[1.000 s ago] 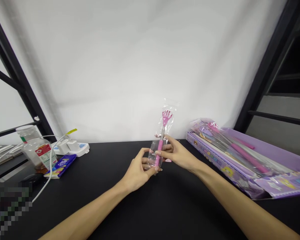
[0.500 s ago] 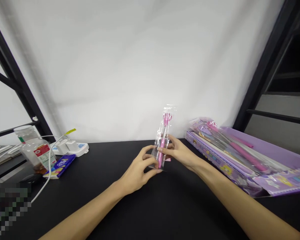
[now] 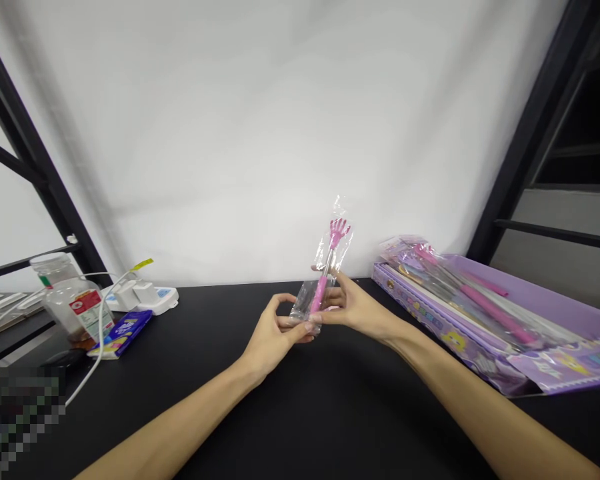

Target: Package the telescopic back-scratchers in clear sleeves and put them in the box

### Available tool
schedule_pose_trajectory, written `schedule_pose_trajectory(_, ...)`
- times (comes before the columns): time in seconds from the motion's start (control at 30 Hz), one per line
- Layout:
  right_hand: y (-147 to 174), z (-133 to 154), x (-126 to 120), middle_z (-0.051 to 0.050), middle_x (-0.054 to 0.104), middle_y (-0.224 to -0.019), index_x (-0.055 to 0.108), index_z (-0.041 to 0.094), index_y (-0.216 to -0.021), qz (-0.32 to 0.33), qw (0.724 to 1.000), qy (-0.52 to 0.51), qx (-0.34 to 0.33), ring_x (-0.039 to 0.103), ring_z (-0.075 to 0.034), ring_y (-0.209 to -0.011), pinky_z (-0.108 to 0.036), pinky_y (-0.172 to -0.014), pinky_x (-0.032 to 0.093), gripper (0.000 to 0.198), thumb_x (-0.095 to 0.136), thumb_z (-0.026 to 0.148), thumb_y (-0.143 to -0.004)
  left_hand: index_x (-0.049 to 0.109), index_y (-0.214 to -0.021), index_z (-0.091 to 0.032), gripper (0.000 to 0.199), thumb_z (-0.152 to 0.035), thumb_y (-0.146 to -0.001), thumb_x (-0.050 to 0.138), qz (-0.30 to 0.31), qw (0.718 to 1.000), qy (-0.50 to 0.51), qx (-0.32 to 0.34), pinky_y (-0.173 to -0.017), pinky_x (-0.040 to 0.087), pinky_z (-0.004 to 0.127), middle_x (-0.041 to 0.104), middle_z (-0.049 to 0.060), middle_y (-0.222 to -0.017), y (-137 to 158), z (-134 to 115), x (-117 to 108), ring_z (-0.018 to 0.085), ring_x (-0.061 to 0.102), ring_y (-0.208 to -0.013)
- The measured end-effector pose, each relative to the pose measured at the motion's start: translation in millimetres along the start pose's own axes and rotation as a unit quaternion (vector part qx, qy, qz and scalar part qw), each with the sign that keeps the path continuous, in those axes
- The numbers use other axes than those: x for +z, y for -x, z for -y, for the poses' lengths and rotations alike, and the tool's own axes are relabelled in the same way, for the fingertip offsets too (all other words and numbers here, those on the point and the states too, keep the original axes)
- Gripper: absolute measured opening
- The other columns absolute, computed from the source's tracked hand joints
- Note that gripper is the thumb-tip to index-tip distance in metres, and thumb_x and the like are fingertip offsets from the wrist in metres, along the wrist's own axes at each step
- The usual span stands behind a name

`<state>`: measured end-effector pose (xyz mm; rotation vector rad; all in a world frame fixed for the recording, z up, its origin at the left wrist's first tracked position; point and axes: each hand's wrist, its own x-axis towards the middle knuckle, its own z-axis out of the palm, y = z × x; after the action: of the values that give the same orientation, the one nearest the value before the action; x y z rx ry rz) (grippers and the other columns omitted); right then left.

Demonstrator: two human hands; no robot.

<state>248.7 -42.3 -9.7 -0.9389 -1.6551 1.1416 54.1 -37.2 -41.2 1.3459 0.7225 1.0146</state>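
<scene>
A pink back scratcher (image 3: 320, 293) with a small hand-shaped head and a metal shaft stands tilted to the right inside a clear plastic bag (image 3: 304, 298). My right hand (image 3: 355, 305) is closed around its handle through the film, the thumb low on the front and the fingers behind. My left hand (image 3: 275, 337) pinches the bag's bottom edge between thumb and fingers, just below the handle's end. Something pink shows partly behind the right fingers; I cannot make out what it is.
On the right, a purple box (image 3: 540, 293) holds several bagged back scratchers. A power strip (image 3: 165, 298) with plugs, a clear plastic jar (image 3: 73, 303), a blue packet (image 3: 125, 332) and a white cable (image 3: 100, 333) lie left. A white wall rises behind the black table (image 3: 220, 303).
The back scratcher has tilted further right, its head a little higher. My right hand has slid to the handle's lower end, and my left fingers have closed in on the bag's bottom edge.
</scene>
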Motion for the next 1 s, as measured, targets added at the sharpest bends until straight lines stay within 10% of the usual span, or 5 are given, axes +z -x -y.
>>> schedule_pose_trajectory(0.33,1,-8,-3,-0.001,0.07,-0.088,0.009,0.03,-0.153,0.079,0.997,-0.006,0.017,0.072,-0.023,-0.082,-0.046,-0.083,0.057,0.117,0.086,0.021,-0.066,0.052,-0.07,-0.014,0.041,-0.047,-0.076,0.075,0.079,0.996,-0.031,-0.037,-0.086,0.056,0.043,0.074,0.012,-0.082,0,-9,-6,0.024,0.072,-0.086)
schedule_pose_trajectory(0.5,2,-10,-4,-0.004,0.07,-0.095,0.013,0.028,-0.152,0.109,0.992,-0.026,0.062,0.072,-0.023,-0.087,-0.043,-0.084,0.056,0.115,0.087,0.022,-0.064,0.059,-0.092,-0.014,0.039,-0.048,-0.079,0.072,0.047,0.988,-0.147,0.015,-0.074,0.057,0.035,0.07,0.009,-0.089,-3,-12,-12,0.021,0.07,-0.079)
schedule_pose_trajectory(0.67,4,-10,-1,-0.002,0.07,-0.087,0.008,0.025,-0.153,0.225,0.962,-0.018,0.152,0.071,-0.02,-0.077,-0.033,-0.073,0.057,0.123,0.089,0.02,-0.061,0.034,-0.137,-0.031,0.059,-0.041,-0.087,0.065,-0.007,0.973,-0.18,0.143,-0.079,0.056,0.034,0.058,0.009,-0.125,-7,-18,-21,0.015,0.069,-0.082)
schedule_pose_trajectory(1.0,17,3,8,-0.001,0.072,-0.079,0.027,0.022,-0.149,0.331,0.913,0.02,0.236,0.073,-0.02,-0.072,-0.025,-0.065,0.057,0.115,0.091,0.026,-0.054,0.055,-0.114,-0.021,0.036,-0.039,-0.085,0.067,-0.062,0.978,-0.123,0.157,-0.083,0.053,0.029,0.06,0.006,-0.118,-18,-19,-35,0.012,0.065,-0.08)
